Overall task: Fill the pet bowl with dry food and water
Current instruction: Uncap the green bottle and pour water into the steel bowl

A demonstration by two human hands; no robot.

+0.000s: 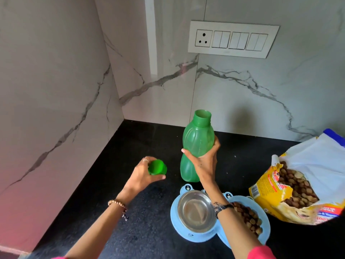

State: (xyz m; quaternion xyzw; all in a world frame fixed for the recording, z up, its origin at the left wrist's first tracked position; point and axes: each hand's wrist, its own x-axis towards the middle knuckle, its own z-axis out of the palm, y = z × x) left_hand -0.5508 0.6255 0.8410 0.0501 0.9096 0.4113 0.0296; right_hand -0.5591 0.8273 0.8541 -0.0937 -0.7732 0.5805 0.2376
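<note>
- Black stone countertop [141,230]: work surface in a corner of marble-look wall panels [56,81]; a white switch plate with socket [233,39] is set in the back wall.
- Dry pet food bag [291,195]: yellow and white, torn open, lying at the right with brown kibble showing in its mouth.
- Green plastic water bottle [197,144]: upright on the counter just behind the bowl, neck open, cap off. Water level cannot be read through the tinted wall.
- Blue double pet bowl [175,219]: front centre, two compartments. The right one holds kibble [248,217]; the left steel insert [196,210] looks empty and dry.
- Right hand [204,161]: wrapped around the bottle's waist, fingers closed on it, forearm crossing above the bowl.
- Left hand [141,174]: to the left of the bottle, above the counter, fingers curled around the green bottle cap [156,167].
- Progress, as judged: food half appears done; water half is not yet done. Remaining: tip the opened bottle over the steel insert, then presumably recap.
</note>
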